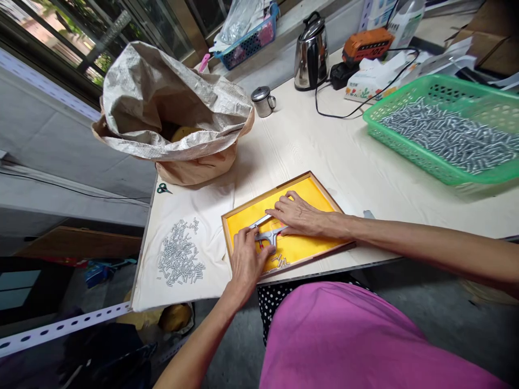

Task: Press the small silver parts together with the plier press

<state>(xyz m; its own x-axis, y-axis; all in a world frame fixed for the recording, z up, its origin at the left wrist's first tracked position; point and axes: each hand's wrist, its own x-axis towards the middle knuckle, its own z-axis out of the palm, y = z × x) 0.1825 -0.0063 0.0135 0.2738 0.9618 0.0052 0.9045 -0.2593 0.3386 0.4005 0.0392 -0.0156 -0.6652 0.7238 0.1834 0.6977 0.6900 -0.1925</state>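
A shallow tray (pixel 240 213) with a wooden rim and yellow lining lies in front of me. Over it is a grey metal tool (pixel 271 236) with a long bar and a branching, handle-like part. My left hand (pixel 246 258) closes on its near left end, thumb and fingers around it. From the right, my right hand (pixel 299 216) grips the far end of the bar with bent fingers, which hide part of the tool. Several small metal pins (pixel 279 261) lie in the tray's near corner, beside my left thumb. Small red bits show near the tool.
A heap of small metal pins (pixel 180 256) lies on white cloth (pixel 217 270) at left, with scissors (pixel 164 188) behind. A large woven sack (pixel 198 162) stands behind it. Beyond are a steel mug (pixel 263 101), kettle (pixel 311 54) and a green basket (pixel 409 148) of metal pieces.
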